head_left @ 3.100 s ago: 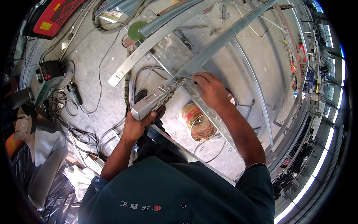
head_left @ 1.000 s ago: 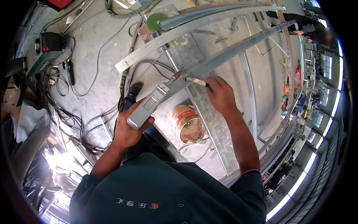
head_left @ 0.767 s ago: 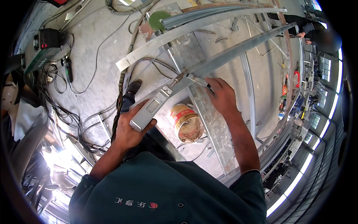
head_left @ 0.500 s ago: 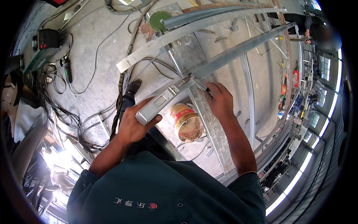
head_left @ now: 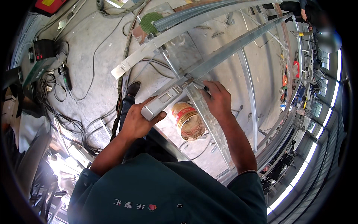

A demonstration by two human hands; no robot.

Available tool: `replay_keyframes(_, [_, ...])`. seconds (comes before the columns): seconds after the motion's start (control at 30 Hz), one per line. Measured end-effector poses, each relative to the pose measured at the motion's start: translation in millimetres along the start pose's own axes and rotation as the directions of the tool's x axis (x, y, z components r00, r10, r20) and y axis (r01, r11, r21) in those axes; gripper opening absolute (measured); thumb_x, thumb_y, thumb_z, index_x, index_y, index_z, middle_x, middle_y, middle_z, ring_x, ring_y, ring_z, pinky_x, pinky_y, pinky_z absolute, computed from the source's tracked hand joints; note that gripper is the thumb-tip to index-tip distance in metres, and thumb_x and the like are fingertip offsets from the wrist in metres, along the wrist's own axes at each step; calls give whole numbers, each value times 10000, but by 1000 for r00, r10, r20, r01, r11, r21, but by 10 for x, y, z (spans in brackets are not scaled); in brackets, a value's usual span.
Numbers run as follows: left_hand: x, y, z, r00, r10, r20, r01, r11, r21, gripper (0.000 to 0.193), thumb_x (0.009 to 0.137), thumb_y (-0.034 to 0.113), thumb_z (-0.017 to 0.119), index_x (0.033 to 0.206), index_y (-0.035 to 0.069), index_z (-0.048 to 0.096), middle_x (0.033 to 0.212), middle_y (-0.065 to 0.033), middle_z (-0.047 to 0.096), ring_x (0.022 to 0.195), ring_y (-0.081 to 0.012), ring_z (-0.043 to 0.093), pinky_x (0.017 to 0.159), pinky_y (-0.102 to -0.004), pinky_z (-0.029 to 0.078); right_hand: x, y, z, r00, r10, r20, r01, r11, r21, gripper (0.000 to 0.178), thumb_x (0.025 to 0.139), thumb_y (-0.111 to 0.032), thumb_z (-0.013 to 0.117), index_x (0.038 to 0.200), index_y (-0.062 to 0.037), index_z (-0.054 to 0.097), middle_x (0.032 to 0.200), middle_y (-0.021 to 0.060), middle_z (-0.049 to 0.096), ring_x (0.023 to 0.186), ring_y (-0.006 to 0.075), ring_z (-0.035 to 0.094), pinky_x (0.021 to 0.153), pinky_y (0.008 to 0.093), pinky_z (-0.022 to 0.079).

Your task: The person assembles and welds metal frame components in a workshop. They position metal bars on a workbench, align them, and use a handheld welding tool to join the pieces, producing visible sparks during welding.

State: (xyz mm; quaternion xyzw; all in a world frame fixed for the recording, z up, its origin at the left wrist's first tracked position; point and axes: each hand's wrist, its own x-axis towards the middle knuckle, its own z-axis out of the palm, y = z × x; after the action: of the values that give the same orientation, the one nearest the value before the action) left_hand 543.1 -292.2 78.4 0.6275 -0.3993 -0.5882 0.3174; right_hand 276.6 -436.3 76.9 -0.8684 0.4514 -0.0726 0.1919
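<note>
My left hand (head_left: 136,121) is closed round the near end of a silver box-shaped metal piece (head_left: 160,105) with a rectangular opening in its top face. Its far end lies by the joint of a steel frame (head_left: 220,52). On the other side of that joint, my right hand (head_left: 217,98) pinches a small narrow metal piece (head_left: 202,86), mostly covered by the fingers. A short rod-like fitting (head_left: 187,82) shows between the two hands. Beneath them, a dirty bucket (head_left: 185,115) with a red band lies tilted between the frame bars.
Hoses and cables (head_left: 121,86) run along the left floor, near my shoe (head_left: 134,89) and an angle grinder (head_left: 66,77). A green round disc (head_left: 151,22) lies beyond the frame. Another person (head_left: 302,11) stands at the far right.
The view has shifted slightly. My left hand and the box-shaped piece have edged right, nearer my right hand. Both grips stay the same. The other person's arm has moved.
</note>
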Motion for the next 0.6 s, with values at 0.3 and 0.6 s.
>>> replay_keyframes(0.3, [35, -31, 16, 1000, -9, 16, 9, 1000, 3, 526, 870, 312, 772, 1288, 30, 622, 1047, -228, 707, 994, -383, 691, 892, -387, 528, -14, 44, 32, 999, -32, -18, 32, 999, 4, 318, 801, -88, 770, 1102, -55, 672, 1003, 126, 674, 882, 318, 686, 740, 398, 568])
replay_keyframes(0.6, [35, 21, 17, 1000, 0, 6, 0, 999, 42, 523, 874, 307, 767, 1293, 31, 618, 1062, -230, 705, 1002, -384, 689, 890, -388, 531, 17, -29, -8, 999, -21, -25, 22, 998, 52, 317, 794, -36, 779, 1094, -26, 676, 1021, 147, 685, 880, 326, 690, 758, 392, 567])
